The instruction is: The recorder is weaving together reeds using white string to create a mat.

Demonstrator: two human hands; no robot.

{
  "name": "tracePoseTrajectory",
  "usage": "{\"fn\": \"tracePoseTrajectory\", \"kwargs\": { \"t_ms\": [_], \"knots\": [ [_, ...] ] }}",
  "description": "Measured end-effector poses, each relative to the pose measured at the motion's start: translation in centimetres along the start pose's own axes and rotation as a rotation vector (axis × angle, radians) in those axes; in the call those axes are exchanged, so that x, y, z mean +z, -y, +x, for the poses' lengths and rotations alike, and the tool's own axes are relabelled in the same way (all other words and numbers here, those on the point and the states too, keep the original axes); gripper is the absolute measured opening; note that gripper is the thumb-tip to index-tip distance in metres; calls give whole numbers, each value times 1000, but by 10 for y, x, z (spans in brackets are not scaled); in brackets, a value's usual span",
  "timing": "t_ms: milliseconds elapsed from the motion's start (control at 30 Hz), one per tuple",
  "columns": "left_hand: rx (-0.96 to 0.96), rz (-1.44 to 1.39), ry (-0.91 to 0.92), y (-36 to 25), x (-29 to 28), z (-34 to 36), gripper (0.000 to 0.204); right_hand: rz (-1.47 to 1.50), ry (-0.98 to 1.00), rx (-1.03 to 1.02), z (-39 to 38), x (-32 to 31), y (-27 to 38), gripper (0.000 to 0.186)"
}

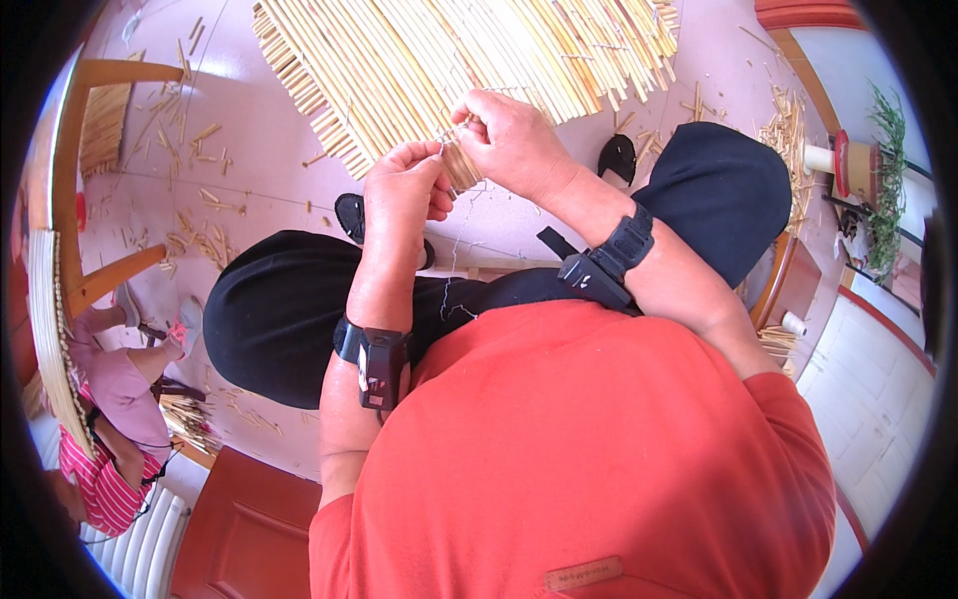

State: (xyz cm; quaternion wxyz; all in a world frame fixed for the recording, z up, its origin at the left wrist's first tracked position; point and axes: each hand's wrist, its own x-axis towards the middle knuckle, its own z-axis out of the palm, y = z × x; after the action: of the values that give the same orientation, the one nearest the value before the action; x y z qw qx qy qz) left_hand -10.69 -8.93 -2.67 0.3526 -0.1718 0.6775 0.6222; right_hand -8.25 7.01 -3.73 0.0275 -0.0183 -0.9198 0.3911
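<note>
A mat of pale reed sticks [399,70], bound side by side with thin cord, spreads out in front of me. At its near edge my left hand [402,190] pinches a thin whitish string [457,245] between thumb and fingers. My right hand [507,140] is closed on the same string a little to the right, over the mat's edge. The string's loose end trails down between the hands onto my dark trousers. Part of the string is hidden behind my fingers.
Cut reed pieces [205,240] lie scattered over the pale floor on both sides. To the left stands a wooden frame [110,275], with another person [110,469] in a striped top. A potted plant [885,185] and a string spool [793,323] are at the right.
</note>
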Motion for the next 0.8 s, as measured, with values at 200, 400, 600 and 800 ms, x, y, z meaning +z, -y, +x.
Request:
{"fn": "tracePoseTrajectory", "kwargs": {
  "t_ms": [200, 400, 600, 800],
  "knots": [
    [12, -49, 11, 2, -2, 1, 15, -107, 52, -65, -3, 1, 0, 11],
    [52, 55, -26, -1, 0, -2, 13, -190, 94, -71, 6, 2, 0, 14],
    [80, 303, -92, -7, -5, -4, 13, -283, 174, -93, 13, 0, 3, 15],
    [76, 382, -50, -3, -7, -1, 14, -356, 218, -125, 19, 2, 4, 18]
  ]
}}
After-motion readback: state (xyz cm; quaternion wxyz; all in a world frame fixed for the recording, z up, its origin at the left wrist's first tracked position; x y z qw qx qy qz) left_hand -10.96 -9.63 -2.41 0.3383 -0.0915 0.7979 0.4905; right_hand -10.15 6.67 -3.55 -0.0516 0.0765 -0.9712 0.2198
